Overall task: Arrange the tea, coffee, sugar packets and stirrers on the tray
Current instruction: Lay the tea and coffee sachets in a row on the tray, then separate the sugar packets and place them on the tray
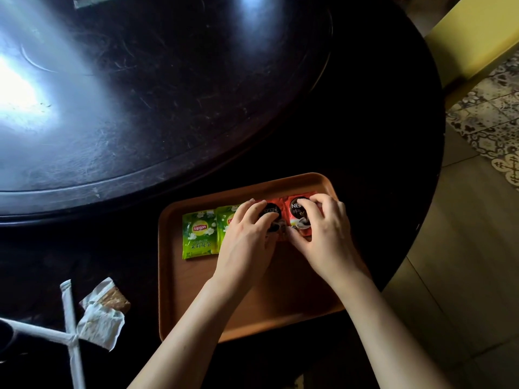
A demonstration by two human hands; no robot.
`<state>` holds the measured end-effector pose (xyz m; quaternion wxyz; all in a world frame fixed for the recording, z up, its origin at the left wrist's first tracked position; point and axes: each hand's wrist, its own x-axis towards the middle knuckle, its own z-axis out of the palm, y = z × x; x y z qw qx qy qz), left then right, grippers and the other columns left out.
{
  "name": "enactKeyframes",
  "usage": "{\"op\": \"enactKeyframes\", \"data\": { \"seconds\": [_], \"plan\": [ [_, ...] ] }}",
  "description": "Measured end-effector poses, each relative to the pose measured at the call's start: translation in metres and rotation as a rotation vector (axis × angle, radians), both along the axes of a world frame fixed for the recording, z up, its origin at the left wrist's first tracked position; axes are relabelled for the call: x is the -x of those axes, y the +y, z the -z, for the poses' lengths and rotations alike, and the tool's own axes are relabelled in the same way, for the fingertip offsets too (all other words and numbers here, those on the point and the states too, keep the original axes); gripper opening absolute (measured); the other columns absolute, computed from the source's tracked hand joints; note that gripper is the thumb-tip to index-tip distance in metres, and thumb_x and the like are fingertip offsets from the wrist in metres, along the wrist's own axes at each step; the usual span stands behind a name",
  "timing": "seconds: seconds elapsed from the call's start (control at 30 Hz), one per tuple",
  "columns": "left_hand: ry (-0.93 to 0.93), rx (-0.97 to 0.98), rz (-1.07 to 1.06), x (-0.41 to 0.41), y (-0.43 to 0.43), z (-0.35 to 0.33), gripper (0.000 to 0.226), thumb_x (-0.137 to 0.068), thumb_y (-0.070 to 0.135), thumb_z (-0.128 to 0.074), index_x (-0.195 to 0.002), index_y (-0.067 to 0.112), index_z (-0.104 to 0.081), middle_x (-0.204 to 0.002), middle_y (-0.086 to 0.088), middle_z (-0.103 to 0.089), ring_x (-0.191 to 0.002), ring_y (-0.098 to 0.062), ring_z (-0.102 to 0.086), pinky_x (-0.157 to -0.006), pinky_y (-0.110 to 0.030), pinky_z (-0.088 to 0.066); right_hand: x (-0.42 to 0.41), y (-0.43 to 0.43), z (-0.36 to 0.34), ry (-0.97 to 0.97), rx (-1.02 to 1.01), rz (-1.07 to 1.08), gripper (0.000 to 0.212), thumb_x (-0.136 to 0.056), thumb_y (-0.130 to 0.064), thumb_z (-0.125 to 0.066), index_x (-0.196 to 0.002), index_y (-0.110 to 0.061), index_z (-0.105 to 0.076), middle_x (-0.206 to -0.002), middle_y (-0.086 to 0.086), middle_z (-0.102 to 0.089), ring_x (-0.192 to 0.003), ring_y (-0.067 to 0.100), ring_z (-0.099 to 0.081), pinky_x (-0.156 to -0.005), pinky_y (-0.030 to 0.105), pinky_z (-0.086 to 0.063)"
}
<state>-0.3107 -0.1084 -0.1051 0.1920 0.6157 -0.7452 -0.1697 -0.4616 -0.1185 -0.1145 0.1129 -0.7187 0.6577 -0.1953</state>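
Observation:
A brown tray (252,318) lies on the dark table near its front edge. Two green tea packets sit side by side at its far left: one in full view (200,234), the other (226,223) half under my left hand. Two red coffee packets lie to their right. My left hand (247,237) presses its fingers on the left coffee packet (273,211). My right hand (323,234) has its fingertips on the right coffee packet (295,211). Off the tray at the lower left lie two white paper-wrapped stirrers (68,327), crossed, and crumpled sugar packets (102,313).
A large dark round turntable (154,94) fills the table's middle behind the tray, with bright glare at the left. The table's curved edge (421,234) runs down the right side; beyond it are patterned floor tiles (488,122) and a yellow wall (471,32).

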Motion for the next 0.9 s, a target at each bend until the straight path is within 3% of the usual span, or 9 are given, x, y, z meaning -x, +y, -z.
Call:
{"op": "enactKeyframes", "data": {
  "seconds": [0.1, 0.23, 0.4, 0.57, 0.7, 0.9],
  "plan": [
    [-0.035, 0.000, 0.007, 0.000, -0.008, 0.000, 0.037, -0.079, 0.022, -0.065, -0.114, 0.009, -0.064, -0.126, -0.012, -0.059, -0.125, -0.031, -0.044, -0.099, -0.040, -0.042, 0.000, -0.005, 0.005, 0.020, -0.031, -0.007, 0.049, -0.077, -0.037, -0.068, -0.117, -0.010, -0.056, -0.118, 0.015, -0.052, -0.109, 0.030, -0.047, -0.091, 0.037, -0.046],
    [-0.078, -0.068, 0.047, -0.002, -0.014, -0.018, 0.041, -0.081, 0.031, -0.062, -0.119, 0.016, -0.061, -0.129, -0.007, -0.054, -0.125, -0.026, -0.039, -0.100, -0.034, -0.037, 0.002, -0.009, -0.011, 0.037, -0.105, -0.027, 0.047, -0.080, -0.041, -0.063, -0.115, -0.011, -0.054, -0.121, 0.013, -0.048, -0.111, 0.027, -0.042, -0.092, 0.034, -0.041],
    [-0.028, -0.148, -0.004, -0.029, -0.001, -0.047, 0.039, -0.084, 0.028, -0.061, -0.121, 0.017, -0.060, -0.129, -0.005, -0.057, -0.123, -0.024, -0.044, -0.101, -0.031, -0.037, -0.009, -0.008, -0.035, 0.090, -0.163, -0.055, 0.042, -0.086, -0.039, -0.054, -0.119, -0.013, -0.051, -0.126, 0.009, -0.046, -0.118, 0.024, -0.038, -0.099, 0.032, -0.036],
    [0.166, -0.227, -0.337, -0.087, 0.063, -0.068, 0.027, -0.080, 0.014, -0.065, -0.107, 0.012, -0.068, -0.111, -0.008, -0.067, -0.105, -0.027, -0.061, -0.089, -0.029, -0.045, -0.056, 0.013, -0.061, 0.044, -0.224, -0.229, 0.032, -0.087, -0.028, -0.052, -0.115, -0.012, -0.054, -0.122, 0.007, -0.053, -0.114, 0.026, -0.041, -0.100, 0.035, -0.035],
    [0.383, -0.211, -0.684, -0.132, 0.133, -0.068, 0.019, -0.077, 0.005, -0.069, -0.094, 0.014, -0.072, -0.092, 0.000, -0.069, -0.085, -0.020, -0.066, -0.074, -0.019, -0.046, -0.106, 0.034, -0.067, 0.053, -0.364, -0.432, 0.030, -0.089, -0.028, -0.049, -0.114, -0.010, -0.053, -0.123, 0.009, -0.051, -0.120, 0.027, -0.037, -0.103, 0.036, -0.031],
    [0.341, -0.181, -1.036, -0.170, 0.190, -0.046, 0.021, -0.078, 0.011, -0.068, -0.099, 0.009, -0.068, -0.094, -0.009, -0.069, -0.085, -0.021, -0.064, -0.076, -0.031, -0.047, -0.184, 0.058, -0.066, 0.095, -0.415, -0.620, 0.032, -0.089, -0.029, -0.052, -0.115, -0.009, -0.052, -0.122, 0.010, -0.052, -0.120, 0.028, -0.039, -0.101, 0.038, -0.035]
  ]
}}
